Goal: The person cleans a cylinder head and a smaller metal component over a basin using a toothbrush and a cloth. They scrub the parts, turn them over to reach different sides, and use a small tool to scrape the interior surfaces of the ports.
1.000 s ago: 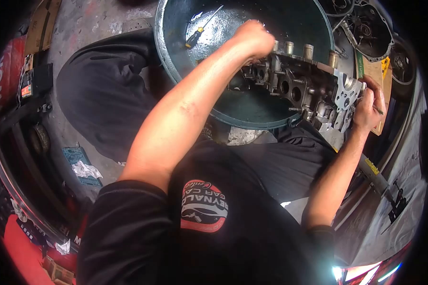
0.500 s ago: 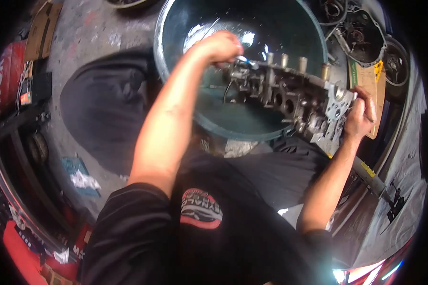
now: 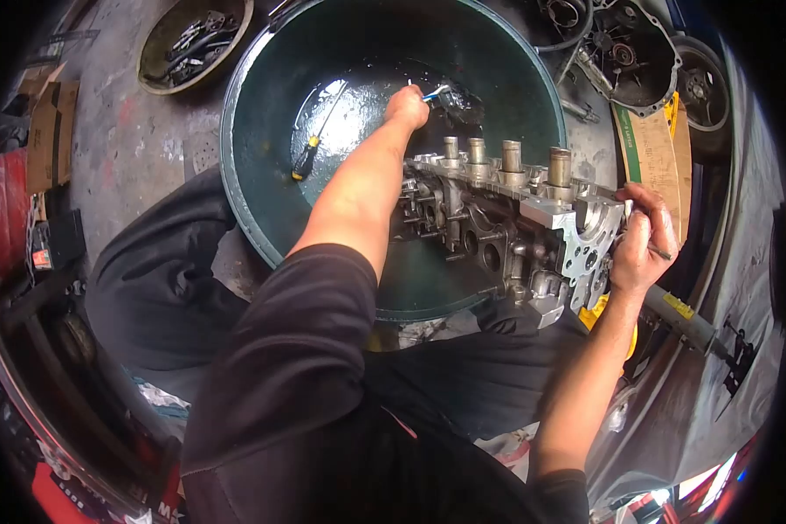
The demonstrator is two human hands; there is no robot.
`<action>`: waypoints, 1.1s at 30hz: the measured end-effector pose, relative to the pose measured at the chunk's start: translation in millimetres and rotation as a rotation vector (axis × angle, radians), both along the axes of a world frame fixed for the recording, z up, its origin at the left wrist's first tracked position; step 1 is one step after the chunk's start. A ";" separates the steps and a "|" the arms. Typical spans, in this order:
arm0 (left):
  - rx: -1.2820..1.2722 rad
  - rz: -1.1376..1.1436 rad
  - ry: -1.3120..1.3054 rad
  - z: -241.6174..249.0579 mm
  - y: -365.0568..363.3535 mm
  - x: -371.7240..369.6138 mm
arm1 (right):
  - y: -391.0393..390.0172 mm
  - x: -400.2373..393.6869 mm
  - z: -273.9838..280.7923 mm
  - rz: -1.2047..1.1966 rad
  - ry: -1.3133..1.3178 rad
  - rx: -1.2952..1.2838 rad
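A metal engine cylinder head (image 3: 540, 212) with several upright tubes along its top rests tilted over the near right rim of a large dark green basin (image 3: 236, 188). My right hand (image 3: 644, 240) is closed around the right end of the head. Farther off, my left hand (image 3: 406, 107) reaches into the basin beyond the head, its fingers closed on a small brush (image 3: 435, 93) with a blue-and-white handle. The brush's tip is near the dark wet liquid at the bottom. Inside the basin at left lies a screwdriver (image 3: 306, 157) with a black-and-yellow handle.
Upper left on the floor stands a round pan (image 3: 155, 83) of metal parts. A bell-shaped metal housing (image 3: 633, 57) and a flat cardboard piece (image 3: 642, 157) lie at right. Grey sheeting (image 3: 716, 349) covers the right side. A cardboard box (image 3: 52, 135) stands at far left.
My left hand has moved with the brush from the head's far left end into the basin. My right hand keeps its hold on the head, which sits at a slightly different angle. The view has shifted.
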State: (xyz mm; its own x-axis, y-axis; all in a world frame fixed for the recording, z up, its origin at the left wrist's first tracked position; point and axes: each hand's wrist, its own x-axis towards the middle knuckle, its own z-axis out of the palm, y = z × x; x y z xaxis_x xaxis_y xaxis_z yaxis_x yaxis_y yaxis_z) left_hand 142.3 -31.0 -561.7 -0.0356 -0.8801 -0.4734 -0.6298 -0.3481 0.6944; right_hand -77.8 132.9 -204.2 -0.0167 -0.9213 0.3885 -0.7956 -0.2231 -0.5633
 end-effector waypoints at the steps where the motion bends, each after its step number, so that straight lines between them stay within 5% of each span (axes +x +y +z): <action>1: 0.008 0.080 0.026 -5.2 3.3 -0.6 | 0.3 -0.1 0.0 -0.017 -0.018 0.017; 3: -0.025 0.070 0.074 -26.0 -2.2 8.7 | -1.9 -4.7 -1.8 -0.010 0.007 0.006; 5: -0.132 0.309 0.182 44.1 16.2 40.0 | -3.2 -8.0 -6.2 -0.003 -0.012 -0.002; 8: -0.106 0.013 -0.069 134.6 55.9 88.9 | -6.0 -10.0 -3.8 -0.047 -0.030 0.055; 11: 0.111 -0.059 -0.200 201.7 113.8 107.8 | -6.3 -14.5 -8.4 -0.038 -0.049 0.043; 14: 0.020 0.057 -0.126 224.6 160.6 87.1 | -4.5 -11.7 -9.4 -0.022 -0.081 0.036; 20: -0.235 0.317 0.161 234.3 193.9 40.0 | 1.7 -7.7 -6.2 -0.044 -0.036 0.001; 23: -0.394 0.208 0.063 171.2 181.4 48.2 | 11.3 -5.3 -8.3 -0.069 -0.065 0.017; 25: 0.018 0.447 0.433 203.8 156.0 53.6 | 4.5 -5.0 -7.1 -0.035 -0.028 -0.036; 27: -0.147 0.315 0.402 246.5 168.7 45.6 | 4.6 -7.2 -9.4 -0.047 -0.033 -0.043; 30: -0.416 0.170 0.135 209.0 191.3 35.8 | 3.4 -7.8 -8.9 -0.060 -0.078 -0.016; 33: -0.334 0.222 0.162 219.1 206.0 31.2 | 3.5 -8.7 -8.1 -0.057 -0.020 -0.043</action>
